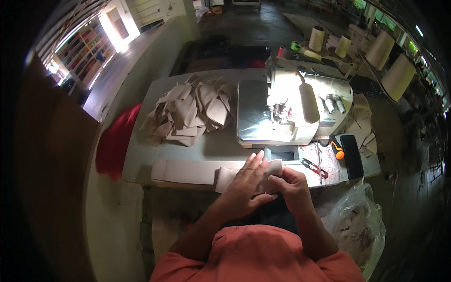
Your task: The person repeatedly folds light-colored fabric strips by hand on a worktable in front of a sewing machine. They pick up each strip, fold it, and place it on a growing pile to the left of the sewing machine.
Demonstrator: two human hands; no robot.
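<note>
A beige fabric piece lies near the table's front edge, partly over the right end of a long beige fabric strip. My left hand rests on the piece, its fingers stretched out and pointing away from me. At the right end of the piece, my right hand is closed in a pinch on its edge. Straight beyond my hands stands a lit sewing machine. Part of the fabric is hidden beneath my left hand.
A heap of beige fabric pieces covers the table's left side. Red thread snips, a black phone and an orange-handled tool lie to the right. A clear plastic bag hangs below. Thread cones stand far right.
</note>
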